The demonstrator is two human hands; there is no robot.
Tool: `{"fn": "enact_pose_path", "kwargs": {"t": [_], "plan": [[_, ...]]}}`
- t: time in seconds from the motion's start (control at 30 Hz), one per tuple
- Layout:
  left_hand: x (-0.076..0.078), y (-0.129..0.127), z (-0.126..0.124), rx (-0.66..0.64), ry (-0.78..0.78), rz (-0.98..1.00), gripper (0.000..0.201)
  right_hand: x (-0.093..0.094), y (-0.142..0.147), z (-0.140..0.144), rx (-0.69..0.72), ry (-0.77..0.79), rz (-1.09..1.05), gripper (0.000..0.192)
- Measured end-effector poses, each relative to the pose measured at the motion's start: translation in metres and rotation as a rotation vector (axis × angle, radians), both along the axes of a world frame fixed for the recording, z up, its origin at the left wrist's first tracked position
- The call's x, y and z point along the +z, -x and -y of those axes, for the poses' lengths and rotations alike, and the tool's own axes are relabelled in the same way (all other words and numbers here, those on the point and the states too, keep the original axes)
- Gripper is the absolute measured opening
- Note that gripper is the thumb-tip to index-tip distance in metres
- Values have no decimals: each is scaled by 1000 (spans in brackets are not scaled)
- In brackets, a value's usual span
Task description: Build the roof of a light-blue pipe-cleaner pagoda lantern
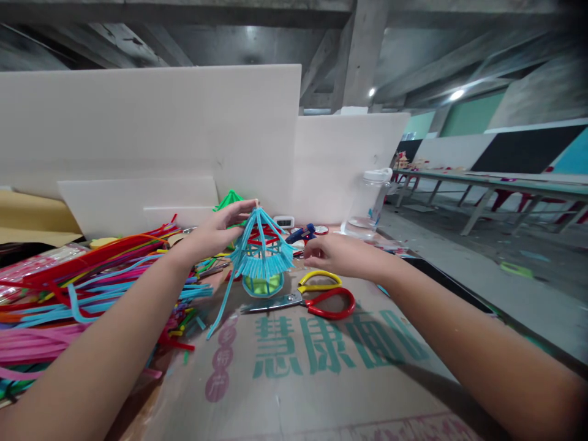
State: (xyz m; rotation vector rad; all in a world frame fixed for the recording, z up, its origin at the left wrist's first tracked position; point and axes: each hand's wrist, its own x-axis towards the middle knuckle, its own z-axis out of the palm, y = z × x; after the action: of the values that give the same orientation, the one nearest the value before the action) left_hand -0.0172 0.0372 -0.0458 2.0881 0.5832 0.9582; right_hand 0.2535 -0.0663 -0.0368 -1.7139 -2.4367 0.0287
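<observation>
A small pavilion model (261, 263) of light-blue pipe cleaners stands on the cardboard. It has a pointed roof, red strands inside and a green base, and one blue strand trails down its left side. At the roof's peak, my left hand (218, 229) closes its fingers around the upper left side. My right hand (328, 252) hovers to the right of the model, fingers curled; whatever they may hold is hidden. Just beyond those fingers lies a dark-blue glue gun (301, 234). Scissors (298, 298) with one yellow and one red handle lie in front of the model.
Many coloured pipe cleaners (105, 288) are heaped on the left. A green roof piece (231, 199) and a small digital timer (285, 222) sit behind the model. At the back right stands a clear plastic bottle (365, 205). White boards (184, 128) wall off the far side.
</observation>
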Motion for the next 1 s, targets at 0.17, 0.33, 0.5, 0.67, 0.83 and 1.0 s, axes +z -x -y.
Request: {"fn": "enact_pose_path", "kwargs": {"t": [0.17,0.33,0.5,0.67,0.83,1.0], "plan": [[12,-1,12,96,2,-10,50,0,-3,-1,-1,-13,-16,21],[21,-1,24,122,-34,-4,33,-2,-6,-3,-8,-7,-7,22],[20,-3,25,129,-43,21,36,-2,-5,-2,-9,-4,3,24],[16,2,16,115,-27,133,32,0,-5,0,-17,-1,8,23],[16,9,9,115,90,269,29,-2,-9,-2,-3,-9,-7,22],[16,17,6,108,145,359,26,-4,-10,-3,-6,6,6,24]]}}
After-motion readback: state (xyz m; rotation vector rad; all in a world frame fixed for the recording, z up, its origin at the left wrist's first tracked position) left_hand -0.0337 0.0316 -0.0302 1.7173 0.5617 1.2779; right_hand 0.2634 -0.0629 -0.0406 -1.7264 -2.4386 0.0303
